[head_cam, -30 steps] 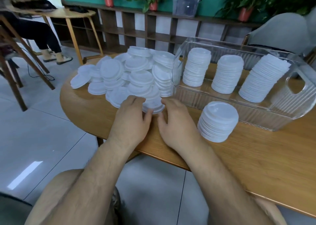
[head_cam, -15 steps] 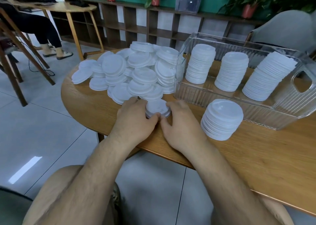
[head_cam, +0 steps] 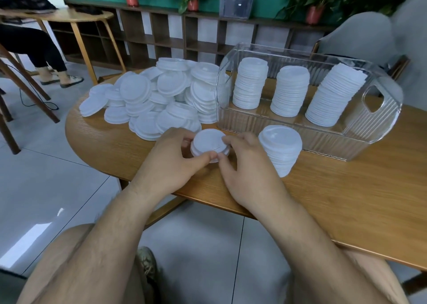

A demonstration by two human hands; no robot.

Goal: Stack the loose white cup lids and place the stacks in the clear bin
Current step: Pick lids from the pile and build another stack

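Holding a small lid stack [head_cam: 209, 145]
Pinched by left hand [head_cam: 172, 165] and right hand [head_cam: 247, 172], each grip curled round its edge, beside a taller stack [head_cam: 280, 151] and clear bin [head_cam: 328, 143].

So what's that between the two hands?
A short stack of white lids, pinched from both sides by the left hand and right hand; the head view shows it.

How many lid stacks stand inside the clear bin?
3, in one row in the bin: a left stack, a middle stack and a right stack. The clear walls seem to hide none.
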